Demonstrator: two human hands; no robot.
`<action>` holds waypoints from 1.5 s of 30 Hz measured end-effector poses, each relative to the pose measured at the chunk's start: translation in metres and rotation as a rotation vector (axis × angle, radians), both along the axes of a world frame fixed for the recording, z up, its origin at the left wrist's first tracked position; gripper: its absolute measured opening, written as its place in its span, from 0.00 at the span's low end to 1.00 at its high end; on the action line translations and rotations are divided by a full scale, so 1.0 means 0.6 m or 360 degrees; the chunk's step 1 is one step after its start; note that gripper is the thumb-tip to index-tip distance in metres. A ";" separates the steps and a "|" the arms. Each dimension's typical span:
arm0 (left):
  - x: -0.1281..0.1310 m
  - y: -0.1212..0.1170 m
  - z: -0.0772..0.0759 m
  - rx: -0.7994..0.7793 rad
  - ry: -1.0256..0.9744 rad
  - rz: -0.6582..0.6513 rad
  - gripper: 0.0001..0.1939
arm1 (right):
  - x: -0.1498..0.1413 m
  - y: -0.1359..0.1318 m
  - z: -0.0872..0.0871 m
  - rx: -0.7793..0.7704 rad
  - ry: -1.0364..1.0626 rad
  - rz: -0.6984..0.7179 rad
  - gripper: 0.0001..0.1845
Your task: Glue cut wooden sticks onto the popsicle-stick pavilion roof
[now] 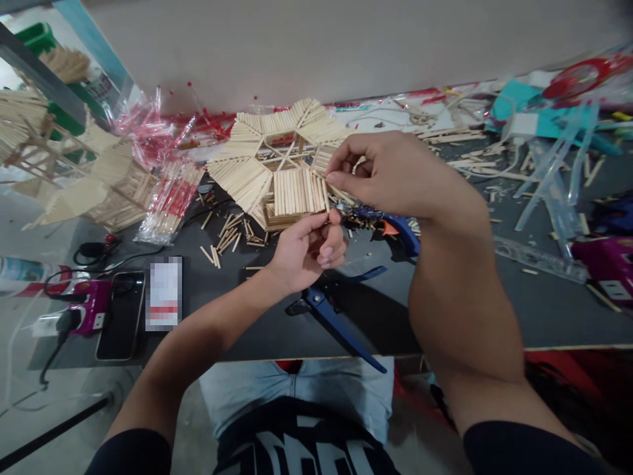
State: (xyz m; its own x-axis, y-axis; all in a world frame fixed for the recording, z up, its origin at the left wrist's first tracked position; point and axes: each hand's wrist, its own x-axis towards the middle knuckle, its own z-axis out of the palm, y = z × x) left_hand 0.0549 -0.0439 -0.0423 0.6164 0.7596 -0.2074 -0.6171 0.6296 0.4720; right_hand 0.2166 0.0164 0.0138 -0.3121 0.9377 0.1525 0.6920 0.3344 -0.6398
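Note:
A star-like model of glued thin wooden sticks (242, 178) rests on the dark table, its front panel facing me. At that panel's right edge stands a thin wooden stick (327, 194). My right hand (368, 168) is closed, thumb and fingertips pinched at the stick's upper end. Below, my left hand (314, 247) has its thumb and index finger pinched at the lower end, the other fingers curled. Blue-handled cutting pliers (336, 323) lie under my left hand. Beyond my right wrist is a blue glue gun (403, 231), partly hidden.
Cut stick pieces (230, 234) are scattered left of the model, near a bagged bundle of sticks (171, 201). Two phones, one black (121, 316), lie by a purple power strip (89, 307). Another stick model (106, 171) stands left. Clear plastic strips (558, 178) lie right.

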 end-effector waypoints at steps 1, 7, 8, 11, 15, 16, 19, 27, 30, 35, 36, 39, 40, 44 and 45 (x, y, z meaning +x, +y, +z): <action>0.000 0.000 0.001 -0.0011 0.0016 0.0008 0.23 | -0.001 -0.001 0.001 -0.0003 -0.0003 -0.0005 0.08; 0.002 -0.002 0.003 -0.0017 0.0017 0.0013 0.23 | -0.012 -0.006 0.005 -0.0069 -0.0003 -0.0110 0.02; 0.003 -0.003 0.004 -0.0007 0.0008 0.0006 0.23 | -0.013 -0.006 0.005 -0.0071 0.0006 -0.0123 0.02; 0.004 -0.005 0.005 0.0016 0.0012 0.0014 0.23 | -0.014 -0.007 0.004 -0.0062 0.0029 -0.0118 0.01; 0.004 -0.003 0.006 0.0004 0.0079 0.0048 0.23 | -0.012 -0.005 0.002 -0.0057 0.0039 -0.0098 0.01; 0.004 -0.003 0.006 0.0003 0.0080 0.0047 0.23 | -0.012 -0.004 0.002 -0.0060 0.0037 -0.0095 0.01; 0.004 -0.002 0.005 -0.0001 0.0077 0.0049 0.22 | -0.012 -0.003 0.002 -0.0063 0.0019 -0.0090 0.00; 0.001 0.001 0.000 0.0008 0.0029 0.0004 0.22 | -0.007 0.000 -0.006 -0.0035 0.0042 -0.0075 0.08; 0.000 0.003 0.000 0.0019 0.0016 -0.0008 0.21 | -0.006 0.000 -0.006 -0.0025 0.0052 -0.0070 0.08; 0.000 0.002 0.003 0.0026 0.0008 -0.0001 0.22 | -0.010 -0.003 0.000 -0.0043 0.0030 -0.0081 0.05; 0.000 0.002 0.003 0.0022 0.0013 -0.0001 0.22 | -0.011 -0.003 0.001 -0.0044 0.0030 -0.0077 0.04; 0.001 0.001 0.005 0.0001 0.0033 0.0013 0.21 | -0.012 -0.004 0.004 -0.0045 0.0035 -0.0071 0.03; 0.001 0.000 0.005 -0.0005 0.0044 0.0017 0.21 | -0.012 -0.004 0.005 -0.0046 0.0037 -0.0068 0.02; 0.001 0.001 0.004 0.0023 0.0072 0.0012 0.19 | -0.009 -0.002 0.003 -0.0054 0.0073 -0.0034 0.02; 0.001 0.002 0.003 0.0039 0.0070 0.0008 0.19 | -0.009 -0.002 0.002 -0.0051 0.0083 -0.0030 0.02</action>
